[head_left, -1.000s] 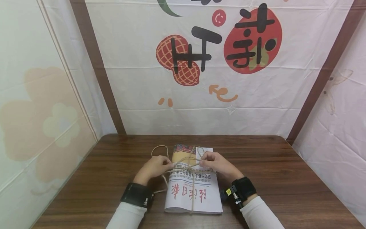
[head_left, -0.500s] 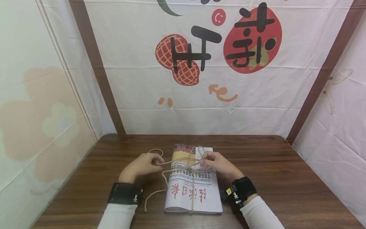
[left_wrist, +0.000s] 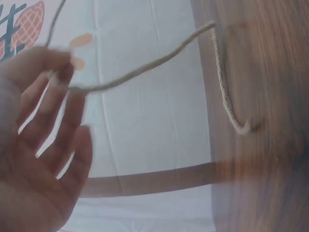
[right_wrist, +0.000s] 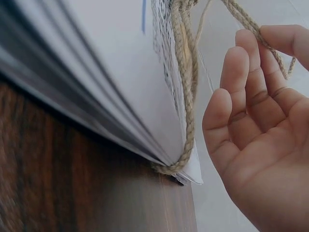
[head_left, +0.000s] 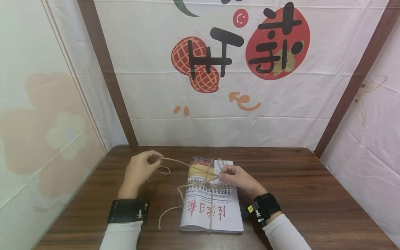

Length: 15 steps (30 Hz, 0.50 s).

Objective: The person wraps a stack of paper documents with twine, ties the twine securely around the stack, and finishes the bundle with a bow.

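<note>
A folded stack of newspapers [head_left: 200, 217] lies on the table, wrapped crosswise with jute twine [head_left: 211, 208]. My left hand [head_left: 140, 170], raised left of the stack, pinches one length of twine that runs across to the knot area. In the left wrist view that twine [left_wrist: 140, 70] leaves the thumb and fingertips, and its loose end hangs down. At the stack's right side my right hand [head_left: 239, 178] pinches a twine loop between thumb and forefinger; the right wrist view shows the twine [right_wrist: 241, 19] at its fingertips. The other fingers are loosely bent.
A second loose twine end [head_left: 168, 211] trails over the wooden table [head_left: 297, 194] left of the stack. Behind the table's far edge hangs a printed white cloth [head_left: 150, 86], with more cloth at both sides.
My left hand has moved left and up from the stack, drawing its twine out to the left. The right hand stays nearly still with its pinched loop.
</note>
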Available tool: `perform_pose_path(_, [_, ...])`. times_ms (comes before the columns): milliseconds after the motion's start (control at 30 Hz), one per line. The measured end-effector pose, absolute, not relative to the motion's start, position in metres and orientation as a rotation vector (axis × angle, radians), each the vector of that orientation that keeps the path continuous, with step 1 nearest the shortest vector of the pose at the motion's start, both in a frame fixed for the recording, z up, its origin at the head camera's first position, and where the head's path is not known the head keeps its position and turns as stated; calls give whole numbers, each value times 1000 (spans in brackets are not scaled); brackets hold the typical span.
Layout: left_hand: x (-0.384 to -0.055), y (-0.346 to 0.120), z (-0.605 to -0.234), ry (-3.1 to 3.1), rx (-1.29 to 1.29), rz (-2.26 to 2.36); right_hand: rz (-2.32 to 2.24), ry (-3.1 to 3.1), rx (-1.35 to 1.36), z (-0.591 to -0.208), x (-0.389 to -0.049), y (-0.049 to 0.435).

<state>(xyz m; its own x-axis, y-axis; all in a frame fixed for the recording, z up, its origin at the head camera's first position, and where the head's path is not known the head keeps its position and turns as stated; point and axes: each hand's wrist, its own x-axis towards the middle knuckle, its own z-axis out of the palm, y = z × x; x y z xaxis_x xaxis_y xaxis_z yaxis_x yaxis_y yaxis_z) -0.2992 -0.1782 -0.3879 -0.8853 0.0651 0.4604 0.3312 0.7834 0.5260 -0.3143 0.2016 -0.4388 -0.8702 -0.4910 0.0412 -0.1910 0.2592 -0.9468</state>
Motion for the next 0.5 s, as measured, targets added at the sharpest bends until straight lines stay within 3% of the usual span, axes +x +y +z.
perform_pose_path(267, [-294,-178,-380,-2448,-311,-862,-1654,2251,-652,-440,-315,203])
perform_pose_path(500, [-272,-163,-342,-2505,-413,-1147,-1654,2256,-644,-440,-315,202])
